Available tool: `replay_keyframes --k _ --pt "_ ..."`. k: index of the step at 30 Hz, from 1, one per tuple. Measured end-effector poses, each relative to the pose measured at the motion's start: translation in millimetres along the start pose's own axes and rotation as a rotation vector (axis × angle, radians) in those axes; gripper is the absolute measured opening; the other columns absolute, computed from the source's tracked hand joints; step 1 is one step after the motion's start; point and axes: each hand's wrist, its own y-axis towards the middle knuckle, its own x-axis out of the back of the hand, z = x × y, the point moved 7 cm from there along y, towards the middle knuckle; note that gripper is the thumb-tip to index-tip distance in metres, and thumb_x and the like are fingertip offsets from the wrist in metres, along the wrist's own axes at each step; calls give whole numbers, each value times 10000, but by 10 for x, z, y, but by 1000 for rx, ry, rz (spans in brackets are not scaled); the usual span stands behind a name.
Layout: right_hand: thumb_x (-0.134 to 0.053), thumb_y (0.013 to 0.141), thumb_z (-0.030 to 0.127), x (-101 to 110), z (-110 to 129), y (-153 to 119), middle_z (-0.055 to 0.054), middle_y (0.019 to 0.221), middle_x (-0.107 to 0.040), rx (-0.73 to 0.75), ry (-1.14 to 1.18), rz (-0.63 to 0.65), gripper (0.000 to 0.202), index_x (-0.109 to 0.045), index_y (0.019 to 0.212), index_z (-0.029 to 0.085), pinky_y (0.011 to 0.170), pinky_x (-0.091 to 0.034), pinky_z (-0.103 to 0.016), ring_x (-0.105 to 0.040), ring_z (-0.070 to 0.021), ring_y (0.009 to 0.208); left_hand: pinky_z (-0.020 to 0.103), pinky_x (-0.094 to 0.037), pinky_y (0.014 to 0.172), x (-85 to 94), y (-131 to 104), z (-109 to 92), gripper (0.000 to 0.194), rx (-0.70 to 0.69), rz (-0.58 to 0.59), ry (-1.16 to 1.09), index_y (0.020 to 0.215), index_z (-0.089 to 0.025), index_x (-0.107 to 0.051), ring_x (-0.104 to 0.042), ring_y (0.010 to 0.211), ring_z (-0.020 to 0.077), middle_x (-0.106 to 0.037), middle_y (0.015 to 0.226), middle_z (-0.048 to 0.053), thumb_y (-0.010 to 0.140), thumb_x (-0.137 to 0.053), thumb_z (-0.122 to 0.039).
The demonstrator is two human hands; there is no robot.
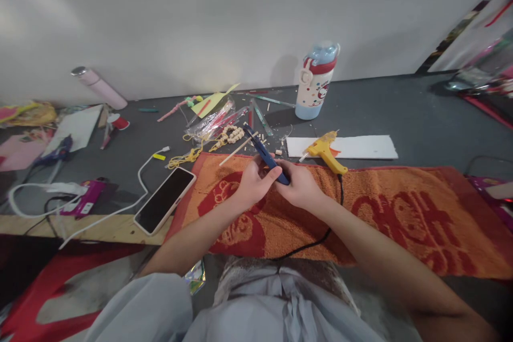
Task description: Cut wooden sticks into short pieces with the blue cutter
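My left hand [255, 180] and my right hand [300, 184] meet over the towel, both closed around a long dark blue hand tool [263, 154]. It slants up and to the left, with a dark tip that looks like a jaw or blade; its exact kind is unclear. A thin wooden stick [236, 150] crosses near that tip; whether they touch cannot be made out. Short cut pieces of stick [278, 152] lie scattered beyond the hands. Left of the tip sit a string of wooden beads [229, 135] and a yellow cord [185, 158].
An orange towel [380, 214] covers the front edge. On the right, a yellow glue gun [326, 150] rests on a white strip [372, 147], its black cable under my right arm. A bottle [315, 88] stands behind. A phone [165, 200] and a purple power strip [90, 197] are left.
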Motion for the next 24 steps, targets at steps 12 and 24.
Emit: replay_keyframes --k 12,24 --pt "-508 753 266 34 22 10 -95 935 -720 10 -25 -5 356 -619 1070 149 694 -465 -296 -672 -229 809 325 -520 812 -22 19 25 529 -16 38 29 1002 -180 -540 -644 883 184 -655 967 81 681 -698 -570" --pt "-522 798 413 204 -145 58 -115 875 -694 -142 -449 -13 341 -577 1013 155 640 -422 -310 -657 -267 773 399 -459 894 303 -32 -615 150 -684 -272 1038 1004 -152 -503 -549 1012 223 -587 994 113 872 -498 -222"
